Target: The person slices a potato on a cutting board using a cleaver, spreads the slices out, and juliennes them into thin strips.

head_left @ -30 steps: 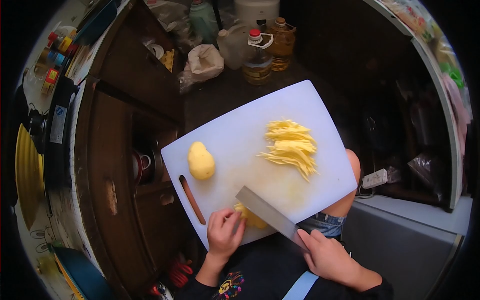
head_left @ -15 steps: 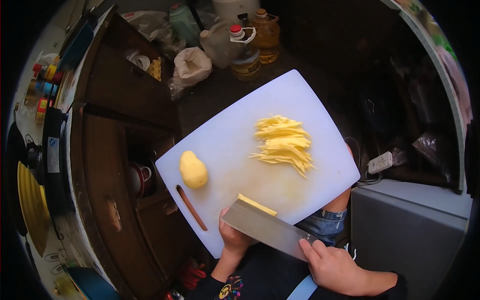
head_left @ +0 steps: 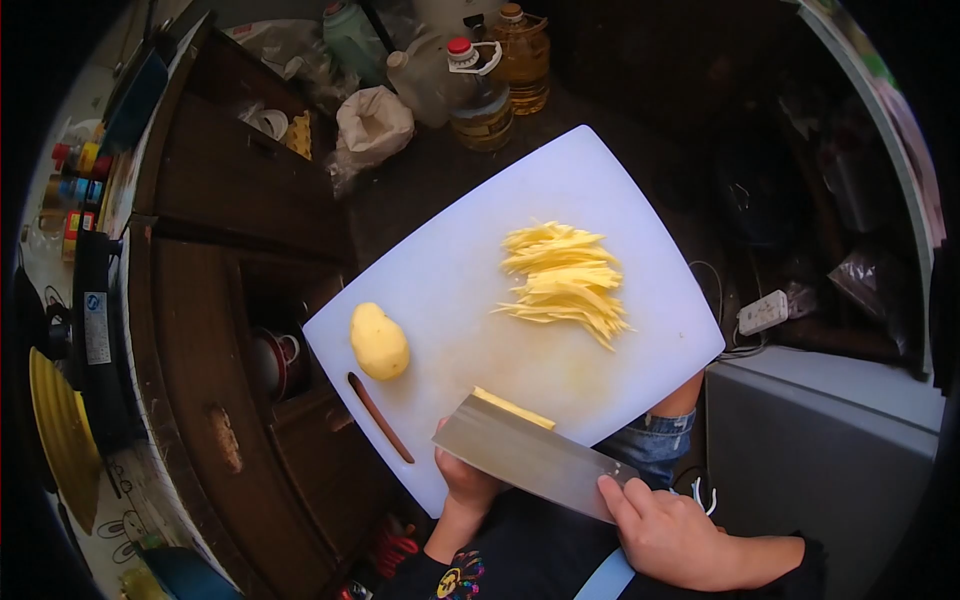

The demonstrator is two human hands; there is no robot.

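Note:
My right hand (head_left: pixel 672 528) is closed around the handle end of a wide cleaver (head_left: pixel 530 460), a fingertip against the blade. The flat of the blade faces up at a tilt, over the near edge of a white cutting board (head_left: pixel 470 230). Under and behind the blade is my left hand (head_left: pixel 468 485); its fingers are mostly hidden, and so is whatever they touch. Along the blade's far edge shows a thin length of cut potato (head_left: pixel 515 408). A pile of potato strips (head_left: pixel 565 278) lies farther up the board. A peeled whole potato (head_left: pixel 380 341) rests near the board's handle slot.
Oil bottles (head_left: pixel 482 112) and an open white bag (head_left: pixel 374 122) stand beyond the board. Wooden cabinets (head_left: pixel 215 340) flank the left side. At the right are a grey box-like surface (head_left: pixel 820 450) and a white power strip (head_left: pixel 763 313) with a cord.
The view has shifted slightly, so the board and the things behind it sit a little differently. The cleaver and both hands keep nearly the same pose; the strip pile looks unchanged.

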